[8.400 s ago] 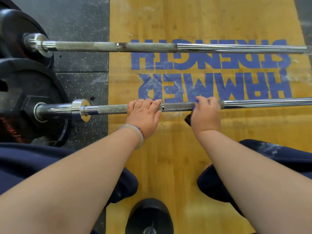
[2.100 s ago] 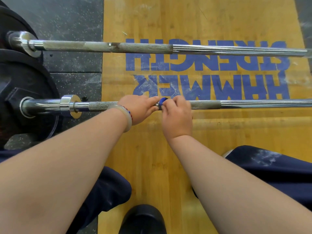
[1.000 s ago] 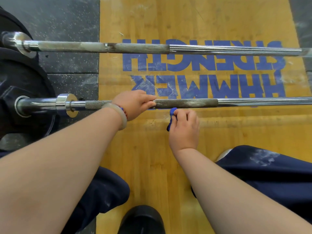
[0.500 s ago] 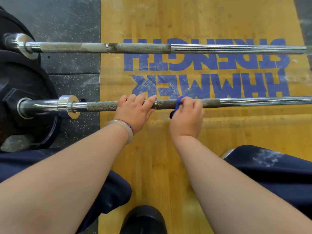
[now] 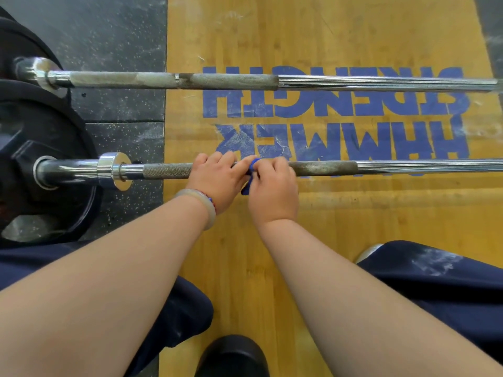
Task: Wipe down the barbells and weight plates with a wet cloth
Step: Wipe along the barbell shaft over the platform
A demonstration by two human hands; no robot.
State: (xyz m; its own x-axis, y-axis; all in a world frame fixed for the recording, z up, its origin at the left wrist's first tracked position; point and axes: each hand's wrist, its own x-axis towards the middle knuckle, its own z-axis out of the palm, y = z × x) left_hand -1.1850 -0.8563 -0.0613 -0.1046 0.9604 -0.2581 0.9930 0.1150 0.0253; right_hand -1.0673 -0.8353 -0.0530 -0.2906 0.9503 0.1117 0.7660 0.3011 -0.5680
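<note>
1. nearest the camera, a black shoe (image 5: 234, 355) and a dark trouser knee (image 5: 435, 281) rest on the wooden platform (image 5: 299, 227); the person crouches over the work.
2. both forearms reach forward, with a pale bracelet (image 5: 202, 202) on the left wrist.
3. the left hand (image 5: 217, 178) grips the near barbell (image 5: 326, 168). its fingers (image 5: 217, 159) curl closely over the knurled shaft and seem to steady it.
4. the right hand (image 5: 272, 191) sits just beside the left, almost touching it. its fingers (image 5: 277, 163) are bunched tight around a small blue cloth (image 5: 251, 165) and hold it against the bar; a tail of cloth hangs below the shaft between the two hands.
5. on this bar, the knurling left of the hands looks dark and fairly clean, while the stretch to the right shows pale chalk. i judge the wipe to be partway along this section.
6. the chrome collar (image 5: 115, 170) and sleeve shine, but the black weight plate (image 5: 40, 148) at the left end carries a dusty patch low down and looks unwiped.
7. past the upside-down blue lettering (image 5: 326, 104), the far barbell (image 5: 231, 80) lies parallel and well apart, its knurling grey with chalk. it probably remains to be done, so most of the task is left.
</note>
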